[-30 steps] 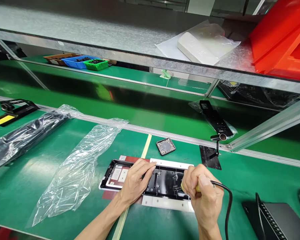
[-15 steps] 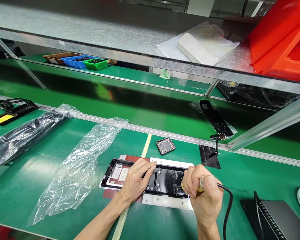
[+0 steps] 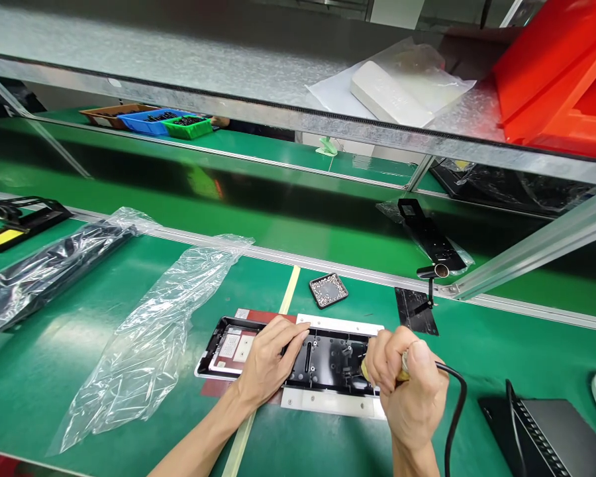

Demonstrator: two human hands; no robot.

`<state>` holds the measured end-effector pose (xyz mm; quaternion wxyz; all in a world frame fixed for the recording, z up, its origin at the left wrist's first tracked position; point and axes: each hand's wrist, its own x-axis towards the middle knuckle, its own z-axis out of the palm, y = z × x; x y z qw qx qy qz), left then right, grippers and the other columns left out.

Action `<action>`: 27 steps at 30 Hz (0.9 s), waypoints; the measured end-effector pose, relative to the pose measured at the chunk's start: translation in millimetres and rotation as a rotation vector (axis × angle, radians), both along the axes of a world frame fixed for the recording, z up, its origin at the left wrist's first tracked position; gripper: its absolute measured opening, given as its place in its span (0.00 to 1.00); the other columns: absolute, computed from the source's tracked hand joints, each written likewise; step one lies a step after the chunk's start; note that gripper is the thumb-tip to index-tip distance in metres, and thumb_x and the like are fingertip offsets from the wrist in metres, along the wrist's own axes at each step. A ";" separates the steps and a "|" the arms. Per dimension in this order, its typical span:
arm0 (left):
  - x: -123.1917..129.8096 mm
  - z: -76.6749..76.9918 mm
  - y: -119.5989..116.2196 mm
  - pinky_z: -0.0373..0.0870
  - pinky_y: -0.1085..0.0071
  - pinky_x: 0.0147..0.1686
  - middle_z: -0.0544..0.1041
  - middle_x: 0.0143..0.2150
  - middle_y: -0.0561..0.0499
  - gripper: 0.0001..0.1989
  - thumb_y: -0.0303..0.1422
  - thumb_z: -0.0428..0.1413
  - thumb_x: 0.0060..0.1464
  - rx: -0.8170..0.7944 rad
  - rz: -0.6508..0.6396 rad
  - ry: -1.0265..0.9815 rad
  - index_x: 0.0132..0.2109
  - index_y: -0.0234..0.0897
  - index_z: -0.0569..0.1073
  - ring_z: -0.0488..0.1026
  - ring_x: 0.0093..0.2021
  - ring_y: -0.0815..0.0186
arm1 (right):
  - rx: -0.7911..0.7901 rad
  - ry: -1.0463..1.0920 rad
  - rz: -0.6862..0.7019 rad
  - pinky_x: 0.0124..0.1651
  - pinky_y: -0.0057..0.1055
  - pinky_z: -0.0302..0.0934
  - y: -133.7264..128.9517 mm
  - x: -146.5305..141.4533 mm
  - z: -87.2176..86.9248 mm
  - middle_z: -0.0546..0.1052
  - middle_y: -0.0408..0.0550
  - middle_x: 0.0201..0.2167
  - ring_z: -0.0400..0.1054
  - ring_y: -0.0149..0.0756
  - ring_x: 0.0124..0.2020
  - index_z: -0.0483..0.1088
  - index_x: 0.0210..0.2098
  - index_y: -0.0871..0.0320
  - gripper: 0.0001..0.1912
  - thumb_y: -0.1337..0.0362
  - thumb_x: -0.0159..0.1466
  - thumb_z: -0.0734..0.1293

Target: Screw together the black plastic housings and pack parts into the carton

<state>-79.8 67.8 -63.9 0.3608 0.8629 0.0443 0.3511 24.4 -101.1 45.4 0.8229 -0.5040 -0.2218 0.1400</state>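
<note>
A long black plastic housing (image 3: 322, 361) lies between white fixture strips (image 3: 332, 403) on the green bench. My left hand (image 3: 271, 358) rests across the housing's middle, its fingers bent over the far rim and pressing on it. At the right end, my right hand (image 3: 407, 381) is wrapped round a yellowish corded tool (image 3: 403, 368), whose black cable (image 3: 459, 404) runs off toward the near edge. The tool's tip is hidden or too small to make out. Behind the housing sits a small black tray (image 3: 328, 290) of tiny metal screws.
Clear plastic bags (image 3: 144, 338) and a wrapped black part (image 3: 44, 271) lie at left. A round-ended stand (image 3: 433, 271) is behind at right, a black device (image 3: 551, 434) at far right. A metal shelf (image 3: 228, 93) with a red bin (image 3: 556, 79) spans overhead.
My right hand has shifted very slightly to the right with the tool. My left hand stays on the housing.
</note>
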 end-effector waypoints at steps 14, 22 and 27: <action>-0.5 -0.4 -0.2 0.72 0.65 0.42 0.79 0.41 0.48 0.15 0.23 0.55 0.66 0.010 -0.007 0.014 0.57 0.41 0.75 0.72 0.39 0.64 | -0.006 -0.018 -0.001 0.19 0.26 0.45 -1.1 0.1 -3.1 0.56 0.39 0.13 0.50 0.26 0.16 0.58 0.19 0.56 0.24 0.55 0.70 0.60; -0.2 2.2 -0.6 0.72 0.65 0.43 0.79 0.42 0.50 0.16 0.22 0.56 0.66 0.011 -0.006 -0.003 0.56 0.41 0.75 0.72 0.39 0.65 | -0.018 -0.020 0.005 0.19 0.26 0.44 -1.7 -0.9 -2.1 0.56 0.39 0.13 0.50 0.27 0.16 0.58 0.19 0.56 0.24 0.54 0.70 0.60; -0.3 1.8 -0.9 0.72 0.65 0.43 0.79 0.41 0.50 0.15 0.22 0.55 0.66 0.017 0.003 -0.010 0.56 0.41 0.76 0.73 0.39 0.66 | -0.024 -0.006 0.023 0.19 0.26 0.45 -2.1 -1.3 -3.1 0.56 0.39 0.14 0.50 0.27 0.17 0.58 0.20 0.55 0.23 0.54 0.70 0.60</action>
